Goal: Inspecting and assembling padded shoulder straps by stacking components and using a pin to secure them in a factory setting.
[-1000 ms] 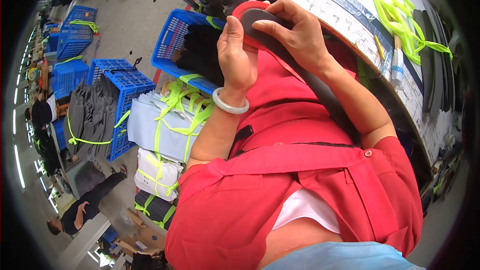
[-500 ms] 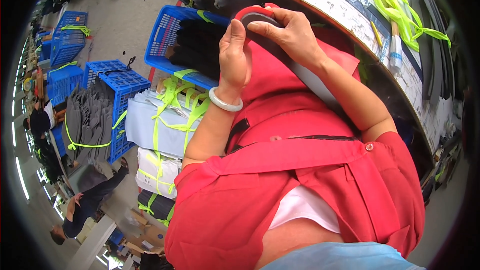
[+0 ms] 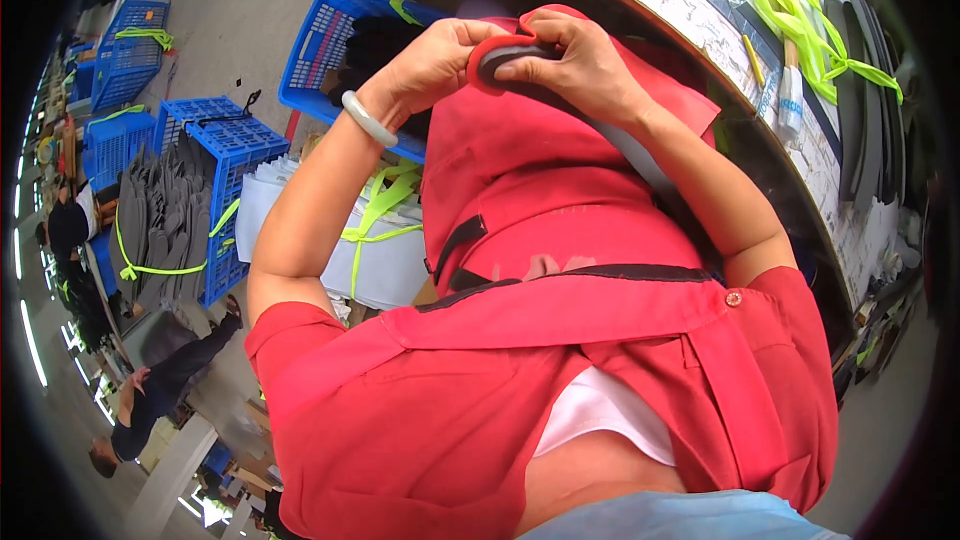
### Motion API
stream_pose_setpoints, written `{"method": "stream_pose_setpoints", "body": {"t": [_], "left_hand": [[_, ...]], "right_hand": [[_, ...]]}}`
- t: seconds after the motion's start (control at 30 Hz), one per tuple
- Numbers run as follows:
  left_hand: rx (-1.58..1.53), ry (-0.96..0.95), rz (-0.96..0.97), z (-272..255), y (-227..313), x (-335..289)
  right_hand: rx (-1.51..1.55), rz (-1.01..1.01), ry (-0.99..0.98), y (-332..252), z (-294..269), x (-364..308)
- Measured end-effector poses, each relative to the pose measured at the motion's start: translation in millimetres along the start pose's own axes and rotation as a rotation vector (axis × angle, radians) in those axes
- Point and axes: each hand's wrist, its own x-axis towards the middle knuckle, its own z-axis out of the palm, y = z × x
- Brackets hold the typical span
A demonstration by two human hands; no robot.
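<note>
Both hands are together at chest height on a bent, flat strip point(image 3: 488, 59) with a red outer face and a dark grey inner side. My right hand point(image 3: 590, 70) grips it, the thumb pressed on the grey side and the fingers round the red back. At its curled end my left hand point(image 3: 432, 65) pinches the red face; its fingertips are partly hidden. A white bangle is on my left wrist. Below the right forearm a long grey band point(image 3: 636, 155) shows, apparently the same strip; its lower end is hidden. The strip's exact kind cannot be made out.
At the right stands a worktable point(image 3: 690, 15) with neon-yellow ties point(image 3: 775, 0), a yellow pencil point(image 3: 753, 61) and dark strips point(image 3: 862, 110). Blue crates point(image 3: 318, 50) with dark pieces and tied light-grey bundles point(image 3: 390, 265) stand left. Farther left is another person point(image 3: 165, 390).
My left hand has gone from upright, fingers apart beside the strip, to pinching its curled end, with the elbow swung out left. The right hand keeps its grip; the strip's end is curled lower.
</note>
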Motion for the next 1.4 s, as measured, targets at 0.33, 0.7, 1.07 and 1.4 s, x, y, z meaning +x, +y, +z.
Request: {"method": "stream_pose_setpoints", "body": {"t": [0.33, 0.7, 1.07, 1.4], "left_hand": [[-0.089, 0.079, -0.004, -1.9, -13.4, -3.7], [0.099, 0.023, 0.557, 84.5, 19.8, -35.6], [0.533, 0.392, 0.359, 14.6, -38.4, 23.4], [0.051, 0.431, 0.021, 12.0, -77.0, 23.8]], "right_hand": [[0.096, 0.189, -0.053, 18.7, -0.2, -3.3], [0.065, 0.519, 0.195, 98.6, -3.7, -2.3], [0.092, 0.313, 0.052, 60.9, 14.7, -15.2], [-0.125, 0.32, 0.081, 64.6, -1.5, 8.1]]}}
